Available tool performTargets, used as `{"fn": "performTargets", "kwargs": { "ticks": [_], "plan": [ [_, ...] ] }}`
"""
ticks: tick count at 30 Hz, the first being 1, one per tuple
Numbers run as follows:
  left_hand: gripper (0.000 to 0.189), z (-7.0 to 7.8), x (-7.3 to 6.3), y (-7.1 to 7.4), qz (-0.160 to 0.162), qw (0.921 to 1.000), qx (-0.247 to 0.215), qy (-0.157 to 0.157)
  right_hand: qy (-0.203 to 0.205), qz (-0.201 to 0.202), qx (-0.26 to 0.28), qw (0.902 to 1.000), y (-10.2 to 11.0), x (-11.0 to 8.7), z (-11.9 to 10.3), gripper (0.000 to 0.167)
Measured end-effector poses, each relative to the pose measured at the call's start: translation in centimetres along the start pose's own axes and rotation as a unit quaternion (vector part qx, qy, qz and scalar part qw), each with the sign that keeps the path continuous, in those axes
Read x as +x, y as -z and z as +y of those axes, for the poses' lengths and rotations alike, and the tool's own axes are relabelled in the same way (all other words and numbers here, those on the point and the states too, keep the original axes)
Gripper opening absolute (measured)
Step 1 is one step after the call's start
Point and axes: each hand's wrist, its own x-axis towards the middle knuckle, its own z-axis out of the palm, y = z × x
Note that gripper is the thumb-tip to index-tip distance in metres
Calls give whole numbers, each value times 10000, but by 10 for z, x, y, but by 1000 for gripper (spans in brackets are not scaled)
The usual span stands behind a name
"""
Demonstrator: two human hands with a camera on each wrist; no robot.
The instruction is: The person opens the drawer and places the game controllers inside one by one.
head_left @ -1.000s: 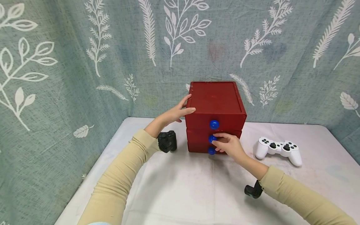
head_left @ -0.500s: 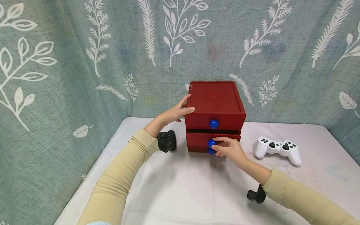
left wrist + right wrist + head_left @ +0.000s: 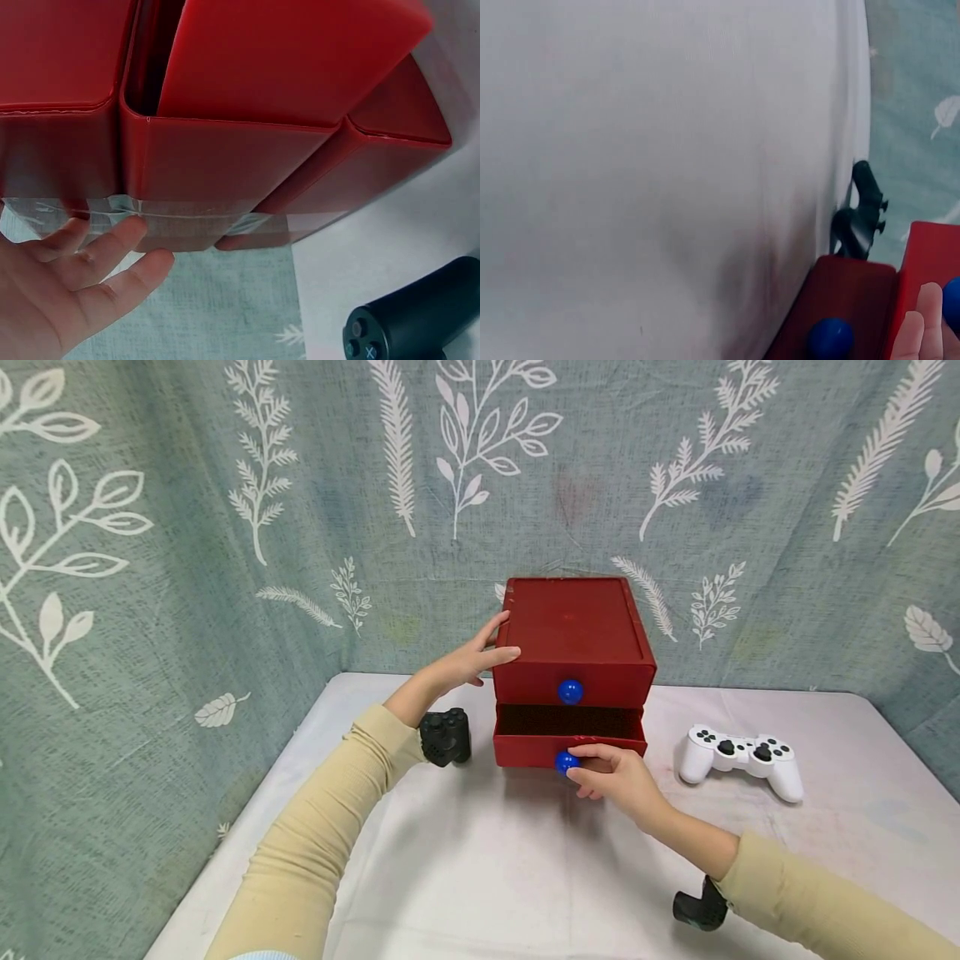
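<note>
A red drawer cabinet [image 3: 573,618] with round blue knobs stands near the back of the table. Its middle drawer [image 3: 525,750] is pulled out, showing a dark inside. My right hand [image 3: 628,787] pinches that drawer's knob [image 3: 566,763] between thumb and fingers. Fingers spread, my left hand [image 3: 463,665] is held at the cabinet's upper left side, thumb over the top edge. The left wrist view has the extended drawer [image 3: 285,64] jutting past the others. In the right wrist view the bottom drawer's knob [image 3: 830,339] shows; the head view hides it.
To the right of the cabinet lies a white game controller [image 3: 742,758]. A black game controller [image 3: 412,315] is on its left, partly behind my left wrist in the head view. A patterned green curtain [image 3: 300,510] hangs behind and left of the white-covered table [image 3: 480,877].
My right hand has drawn the middle drawer out toward me by its knob, from closed to a wide gap. The left hand has stayed at the cabinet's side.
</note>
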Motion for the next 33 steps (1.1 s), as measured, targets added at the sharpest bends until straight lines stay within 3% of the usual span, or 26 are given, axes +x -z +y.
{"fn": "performTargets", "kwargs": {
  "ticks": [10,33],
  "plan": [
    [73,-1,0,0,-53,10000,-30,-16,114,-44,175,9998,-7,-19,-2,39],
    [74,0,1,1,-35,10000,-40,-19,168,-320,128,9993,-8,-32,-2,41]
  ]
}}
